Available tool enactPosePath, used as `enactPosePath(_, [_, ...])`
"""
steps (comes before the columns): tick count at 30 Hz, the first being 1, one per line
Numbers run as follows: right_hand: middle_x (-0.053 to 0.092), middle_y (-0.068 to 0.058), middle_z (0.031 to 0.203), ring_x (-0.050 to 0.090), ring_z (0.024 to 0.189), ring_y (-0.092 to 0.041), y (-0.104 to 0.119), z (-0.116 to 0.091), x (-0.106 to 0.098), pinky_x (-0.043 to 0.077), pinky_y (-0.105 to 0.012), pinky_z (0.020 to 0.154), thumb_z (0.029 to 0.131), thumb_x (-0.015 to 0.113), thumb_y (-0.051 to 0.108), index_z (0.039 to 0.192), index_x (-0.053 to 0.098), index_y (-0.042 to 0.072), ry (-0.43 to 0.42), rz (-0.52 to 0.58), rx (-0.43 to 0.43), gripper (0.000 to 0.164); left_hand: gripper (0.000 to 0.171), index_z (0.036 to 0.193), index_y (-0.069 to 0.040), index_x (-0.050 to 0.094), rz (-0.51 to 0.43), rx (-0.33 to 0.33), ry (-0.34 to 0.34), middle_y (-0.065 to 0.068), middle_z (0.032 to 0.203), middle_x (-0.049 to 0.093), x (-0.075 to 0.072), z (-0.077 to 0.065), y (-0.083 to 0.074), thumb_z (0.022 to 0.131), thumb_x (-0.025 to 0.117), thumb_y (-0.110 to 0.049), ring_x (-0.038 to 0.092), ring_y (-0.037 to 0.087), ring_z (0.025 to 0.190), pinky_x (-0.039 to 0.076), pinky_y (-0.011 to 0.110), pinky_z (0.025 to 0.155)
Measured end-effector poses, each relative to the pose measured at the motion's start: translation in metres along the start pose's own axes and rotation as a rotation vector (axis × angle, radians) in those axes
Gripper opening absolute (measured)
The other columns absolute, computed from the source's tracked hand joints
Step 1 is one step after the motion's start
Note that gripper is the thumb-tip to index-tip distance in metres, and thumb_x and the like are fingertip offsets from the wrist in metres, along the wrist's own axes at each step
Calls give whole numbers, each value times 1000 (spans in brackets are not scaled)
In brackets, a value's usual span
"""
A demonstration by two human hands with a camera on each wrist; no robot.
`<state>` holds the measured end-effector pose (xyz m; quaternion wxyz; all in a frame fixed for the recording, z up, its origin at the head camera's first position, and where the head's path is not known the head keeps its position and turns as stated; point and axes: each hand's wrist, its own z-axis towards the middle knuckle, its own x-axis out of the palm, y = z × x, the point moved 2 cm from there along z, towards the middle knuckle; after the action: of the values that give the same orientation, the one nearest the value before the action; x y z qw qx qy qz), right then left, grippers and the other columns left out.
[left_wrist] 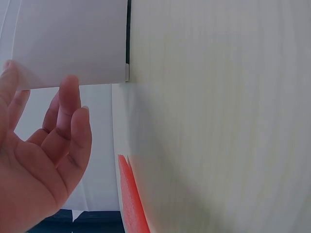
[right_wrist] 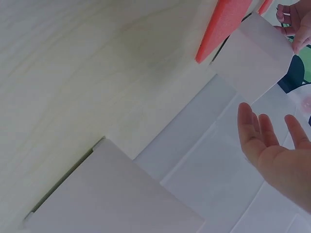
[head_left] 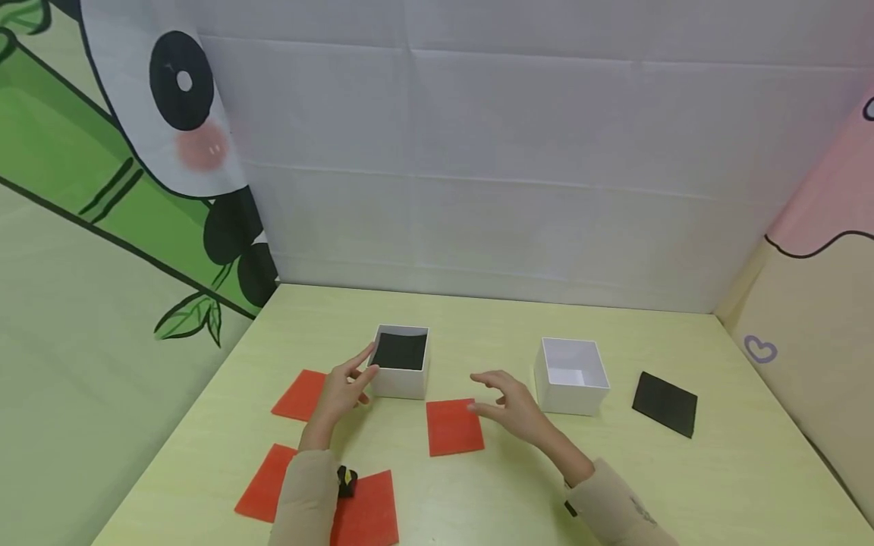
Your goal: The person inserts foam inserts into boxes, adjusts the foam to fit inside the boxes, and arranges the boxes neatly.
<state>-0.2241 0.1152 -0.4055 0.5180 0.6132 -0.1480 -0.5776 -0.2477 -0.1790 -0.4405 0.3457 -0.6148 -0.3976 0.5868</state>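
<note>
My left hand (head_left: 341,390) touches the left side and front corner of a white open-topped box (head_left: 400,384), fingers spread. A black square sheet (head_left: 399,350) lies inside that box. In the left wrist view the fingertips of the left hand (left_wrist: 46,160) are right at the box wall (left_wrist: 73,43). My right hand (head_left: 519,412) hovers with parted thumb and fingers, nothing between them. Its thumb overlaps the edge of a red square sheet (head_left: 452,432) in the head view. In the right wrist view the right hand (right_wrist: 277,155) has loosely bent fingers.
A second white box (head_left: 572,400), bare inside, stands to the right of my right hand. Farther right lies a black square (head_left: 665,404). More red squares lie on the left, one behind the left wrist (head_left: 299,396), others near the left sleeve (head_left: 369,509). A cloth wall (head_left: 478,227) rises behind the table.
</note>
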Motion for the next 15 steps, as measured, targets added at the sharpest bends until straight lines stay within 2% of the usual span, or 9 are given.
enactPosePath(6, [54, -12, 115, 49, 99, -29, -1, -9, -5, 46, -37, 73, 80, 68, 21, 119, 54, 0, 21, -3, -10, 47, 55, 137, -26, 38, -1, 2, -3, 17, 83, 51, 0, -1, 0, 86, 58, -34, 58, 31, 57, 40, 26, 49])
enactPosePath(7, [54, -14, 114, 50, 98, -30, 4, -11, -7, 46, -39, 73, 80, 68, 18, 119, 54, -1, 24, 0, -12, 46, 55, 137, -26, 38, -3, 3, -4, 18, 84, 51, 0, -1, 0, 86, 58, -34, 58, 31, 57, 40, 26, 49])
enactPosePath(11, [54, -14, 114, 50, 98, -33, 2, -17, -10, 46, -44, 73, 80, 68, 17, 118, 55, -2, 27, 7, -37, 44, 55, 137, -26, 39, -10, 10, -5, 19, 84, 51, 0, -1, 1, 85, 58, -35, 59, 31, 57, 41, 26, 49])
enactPosePath(15, [54, -14, 113, 50, 99, -35, -6, -24, -13, 46, -43, 72, 79, 68, 17, 117, 55, -2, 22, 2, -45, 44, 56, 137, -26, 39, -3, 4, -6, 17, 84, 51, 0, 0, 1, 85, 58, -36, 59, 30, 57, 41, 25, 49])
